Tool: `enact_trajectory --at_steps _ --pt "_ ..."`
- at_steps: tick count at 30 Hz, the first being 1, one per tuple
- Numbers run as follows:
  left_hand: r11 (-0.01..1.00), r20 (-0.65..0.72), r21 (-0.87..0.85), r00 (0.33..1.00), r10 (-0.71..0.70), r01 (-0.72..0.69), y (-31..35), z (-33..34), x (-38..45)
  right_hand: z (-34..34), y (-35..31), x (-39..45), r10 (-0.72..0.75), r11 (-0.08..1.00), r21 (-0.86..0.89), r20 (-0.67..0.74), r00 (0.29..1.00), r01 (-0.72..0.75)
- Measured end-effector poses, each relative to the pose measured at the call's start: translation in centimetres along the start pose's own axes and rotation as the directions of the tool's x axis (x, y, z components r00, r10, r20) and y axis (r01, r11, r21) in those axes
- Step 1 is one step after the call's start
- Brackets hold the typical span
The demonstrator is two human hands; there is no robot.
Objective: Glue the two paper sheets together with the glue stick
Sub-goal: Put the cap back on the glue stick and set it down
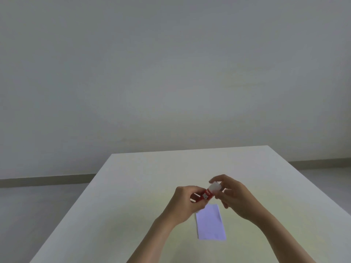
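Above the paper [210,223]: left hand [185,201] grips the glue stick [206,195] body; right hand [230,194] fingers pinch its cap [215,186].

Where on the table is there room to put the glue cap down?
The table is bare left of the left hand, beyond both hands to the far edge, and right of the right hand. It's crowded only around the paper, beneath the glue stick.
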State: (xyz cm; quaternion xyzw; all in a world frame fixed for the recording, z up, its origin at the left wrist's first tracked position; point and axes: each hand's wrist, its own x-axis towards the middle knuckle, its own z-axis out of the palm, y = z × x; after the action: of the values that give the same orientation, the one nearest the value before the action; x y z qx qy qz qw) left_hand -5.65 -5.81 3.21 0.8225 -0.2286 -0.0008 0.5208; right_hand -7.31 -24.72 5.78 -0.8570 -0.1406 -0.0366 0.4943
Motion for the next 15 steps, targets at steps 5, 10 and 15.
enact_trajectory --at_steps 5,10,15 --pt "0.999 0.018 0.030 1.000 -0.018 0.017 -0.6 0.1 0.2 0.4 0.2 0.5 0.093 0.989 -0.098 -0.184 0.979 -0.113" --pt "0.999 -0.160 -0.042 0.987 -0.006 -0.001 -0.9 -1.0 0.8 0.5 0.3 0.2 0.088 0.988 -0.110 -0.192 0.977 -0.111" --pt "0.999 -0.452 -0.012 0.891 -0.044 0.043 -2.3 -3.7 1.9 0.0 1.6 -0.3 0.142 0.983 -0.082 -0.239 0.960 -0.166"
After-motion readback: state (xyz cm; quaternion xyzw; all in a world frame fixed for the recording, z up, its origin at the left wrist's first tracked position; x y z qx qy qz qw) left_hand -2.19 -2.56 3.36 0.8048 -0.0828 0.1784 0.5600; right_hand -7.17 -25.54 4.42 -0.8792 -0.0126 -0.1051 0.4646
